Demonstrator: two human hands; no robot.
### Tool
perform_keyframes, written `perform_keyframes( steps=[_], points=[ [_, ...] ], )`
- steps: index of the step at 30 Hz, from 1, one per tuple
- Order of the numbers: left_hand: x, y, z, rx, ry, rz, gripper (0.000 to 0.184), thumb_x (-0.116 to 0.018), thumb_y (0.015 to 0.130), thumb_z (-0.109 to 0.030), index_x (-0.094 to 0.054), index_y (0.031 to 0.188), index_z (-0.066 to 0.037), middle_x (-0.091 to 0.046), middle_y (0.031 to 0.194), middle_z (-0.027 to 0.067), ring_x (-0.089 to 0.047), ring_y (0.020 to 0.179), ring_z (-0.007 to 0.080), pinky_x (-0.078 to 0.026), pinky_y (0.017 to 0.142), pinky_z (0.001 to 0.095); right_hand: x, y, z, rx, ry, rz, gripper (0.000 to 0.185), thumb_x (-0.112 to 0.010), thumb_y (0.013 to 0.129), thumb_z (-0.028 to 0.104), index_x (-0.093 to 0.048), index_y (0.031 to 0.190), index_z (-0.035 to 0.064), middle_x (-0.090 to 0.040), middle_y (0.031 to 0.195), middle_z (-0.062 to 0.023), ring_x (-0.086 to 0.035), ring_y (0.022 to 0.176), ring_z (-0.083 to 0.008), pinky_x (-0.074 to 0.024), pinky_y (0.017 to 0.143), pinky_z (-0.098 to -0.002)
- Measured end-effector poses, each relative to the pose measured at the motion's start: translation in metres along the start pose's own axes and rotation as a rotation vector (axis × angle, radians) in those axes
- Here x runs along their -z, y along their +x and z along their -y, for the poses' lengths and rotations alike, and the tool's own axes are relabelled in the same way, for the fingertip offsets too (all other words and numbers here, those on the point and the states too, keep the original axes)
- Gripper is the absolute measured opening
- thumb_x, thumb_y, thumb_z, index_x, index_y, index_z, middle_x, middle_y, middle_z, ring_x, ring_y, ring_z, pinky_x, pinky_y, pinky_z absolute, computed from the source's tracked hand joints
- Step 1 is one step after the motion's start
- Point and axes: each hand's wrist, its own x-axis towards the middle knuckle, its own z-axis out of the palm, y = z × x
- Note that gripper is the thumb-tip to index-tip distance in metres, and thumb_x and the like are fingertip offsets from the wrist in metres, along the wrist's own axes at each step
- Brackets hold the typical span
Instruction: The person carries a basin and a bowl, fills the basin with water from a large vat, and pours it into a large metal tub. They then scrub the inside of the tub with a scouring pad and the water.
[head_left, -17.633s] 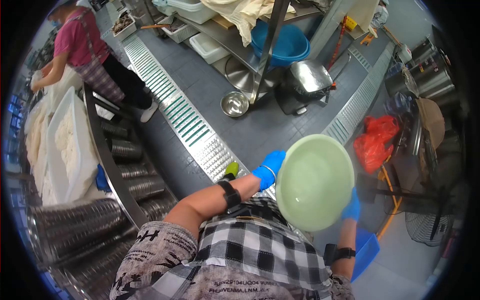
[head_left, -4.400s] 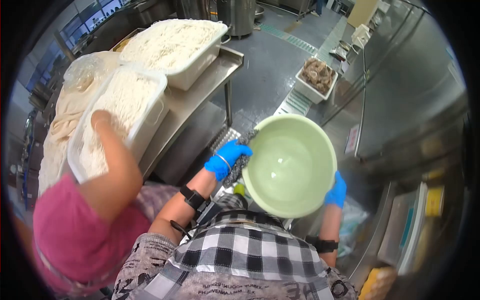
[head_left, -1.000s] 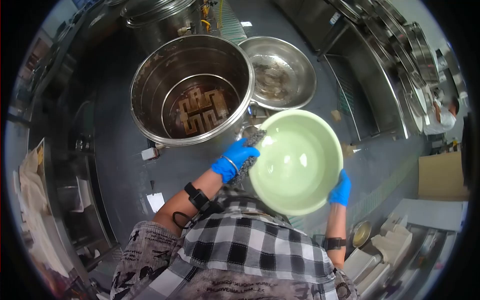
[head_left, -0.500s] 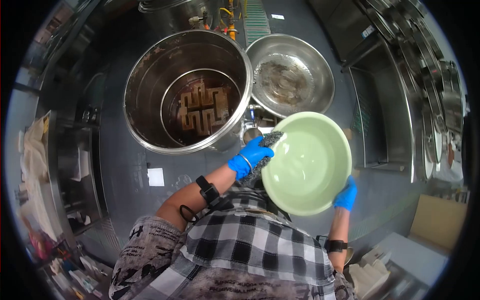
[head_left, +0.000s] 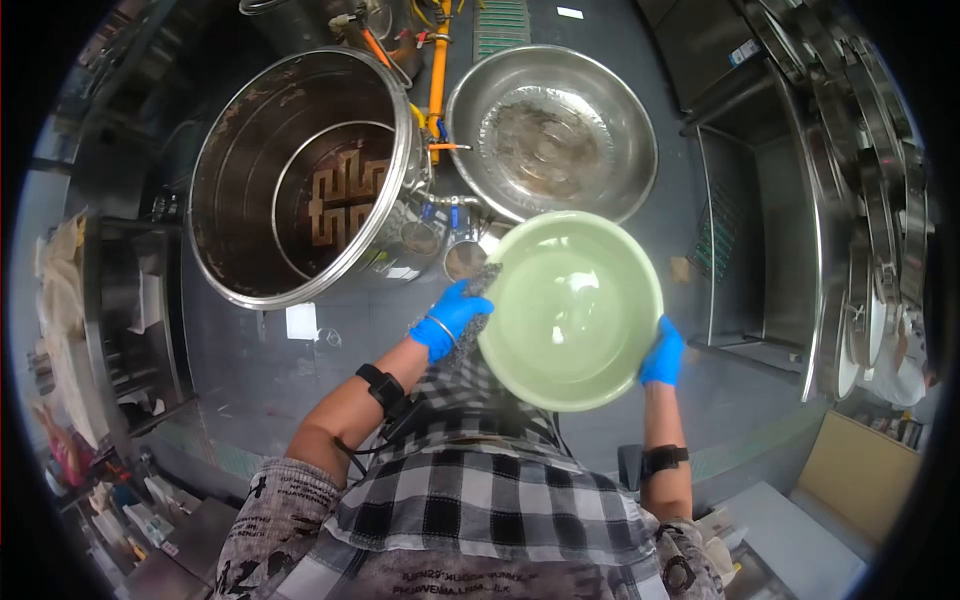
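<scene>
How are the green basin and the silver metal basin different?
The green basin is pale green; the metal basin is silvery.
The green basin is held between the left hand and right hand; neither touches the metal basin.
Brownish patches show inside the metal basin, none in the green basin.
Both are round and open-topped.

Your right hand's (head_left: 662,352) fingertips are hidden under the green basin (head_left: 654,290), and your left hand (head_left: 448,322) covers the middle of the grey scrubber (head_left: 466,342). Beyond your hands, the basin hides part of the steel pan's (head_left: 625,100) near rim. Far out past your left hand, a person in pink (head_left: 70,455) is too small to make out. Well past your right hand, the dark lens border cuts off the round pans (head_left: 885,215). Below your hands, the shirt lettering (head_left: 460,577) is too blurred to read.
</scene>
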Motion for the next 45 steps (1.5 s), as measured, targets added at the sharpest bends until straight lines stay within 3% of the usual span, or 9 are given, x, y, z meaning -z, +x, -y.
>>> perform_keyframes(
  steps=[6,9,15,18,21,23,26,29,45],
  points=[
    [-0.016,0.037,-0.007,0.004,0.107,-0.018,0.038,-0.056,0.065,-0.001,-0.049,0.102,0.001,-0.057,0.088,0.0084,-0.055,0.076,0.0158,-0.044,0.068,0.0273,0.001,0.043,0.000,-0.046,-0.058,0.054,0.032,-0.045,0.079,0.020,-0.051,0.098,-0.0049,-0.054,0.095,-0.0143,-0.053,0.081,-0.0257,-0.0416,0.072,-0.0356],
    [-0.029,0.054,-0.029,0.035,0.064,0.002,0.034,-0.056,0.065,-0.001,-0.051,0.099,0.001,-0.058,0.082,0.0079,-0.055,0.069,0.0150,-0.045,0.063,0.0270,-0.003,0.081,-0.004,-0.063,-0.122,0.080,0.036,-0.042,0.080,0.024,-0.049,0.103,-0.0018,-0.052,0.100,-0.0138,-0.049,0.091,-0.0253,-0.0354,0.082,-0.0349],
    [-0.027,0.131,-0.008,0.034,0.093,-0.209,0.033,-0.056,0.065,-0.003,-0.053,0.098,-0.001,-0.057,0.075,0.0058,-0.054,0.060,0.0132,-0.044,0.055,0.0259,-0.050,0.134,0.023,-0.139,-0.244,0.053,0.032,-0.044,0.080,0.022,-0.051,0.099,-0.0028,-0.054,0.090,-0.0129,-0.053,0.079,-0.0241,-0.0419,0.071,-0.0354],
    [-0.052,0.146,-0.019,0.096,0.065,-0.165,0.036,-0.058,0.063,-0.009,-0.053,0.097,0.001,-0.057,0.084,0.0079,-0.054,0.074,0.0169,-0.042,0.067,0.0278,-0.044,0.201,0.017,-0.179,-0.245,0.074,0.034,-0.046,0.078,0.025,-0.052,0.097,-0.0027,-0.054,0.092,-0.0134,-0.053,0.078,-0.0247,-0.0419,0.070,-0.0368],
    [-0.055,0.192,-0.009,0.122,0.036,-0.249,0.029,-0.057,0.063,-0.009,-0.055,0.090,0.000,-0.057,0.081,0.0067,-0.053,0.072,0.0170,-0.042,0.066,0.0270,-0.049,0.273,0.021,-0.085,-0.415,0.152,0.033,-0.048,0.078,0.026,-0.053,0.095,-0.0022,-0.055,0.089,-0.0124,-0.053,0.076,-0.0239,-0.0424,0.069,-0.0356],
    [-0.053,0.217,0.009,0.115,0.051,-0.276,0.029,-0.055,0.064,-0.007,-0.055,0.092,-0.002,-0.058,0.075,0.0070,-0.055,0.062,0.0152,-0.045,0.055,0.0270,-0.062,0.287,0.033,-0.030,-0.505,0.195,0.033,-0.048,0.079,0.027,-0.053,0.094,-0.0021,-0.055,0.087,-0.0116,-0.053,0.075,-0.0223,-0.0427,0.067,-0.0346],
    [-0.071,0.243,0.013,0.119,-0.084,-0.277,0.026,-0.055,0.063,-0.008,-0.056,0.089,-0.001,-0.058,0.076,0.0077,-0.056,0.064,0.0169,-0.045,0.057,0.0284,-0.059,0.342,0.038,0.005,-0.569,0.247,0.032,-0.047,0.080,0.026,-0.053,0.093,-0.0024,-0.055,0.085,-0.0112,-0.053,0.074,-0.0210,-0.0427,0.065,-0.0344],
    [-0.082,0.270,0.017,0.170,-0.118,-0.286,0.026,-0.055,0.063,-0.008,-0.056,0.088,-0.001,-0.058,0.077,0.0081,-0.056,0.065,0.0177,-0.045,0.060,0.0291,-0.082,0.341,0.063,0.088,-0.548,0.135,0.026,-0.046,0.080,0.021,-0.056,0.079,-0.0035,-0.055,0.070,-0.0083,-0.049,0.058,-0.0161,-0.0407,0.053,-0.0313],
    [-0.116,0.288,-0.002,0.234,-0.048,-0.293,0.024,-0.058,0.062,-0.013,-0.058,0.081,0.001,-0.059,0.073,0.0094,-0.056,0.061,0.0185,-0.045,0.058,0.0282,-0.092,0.351,0.120,0.027,-0.625,0.098,0.027,-0.047,0.079,0.020,-0.054,0.078,-0.0062,-0.055,0.070,-0.0098,-0.050,0.059,-0.0171,-0.0402,0.053,-0.0332]
  ],
)
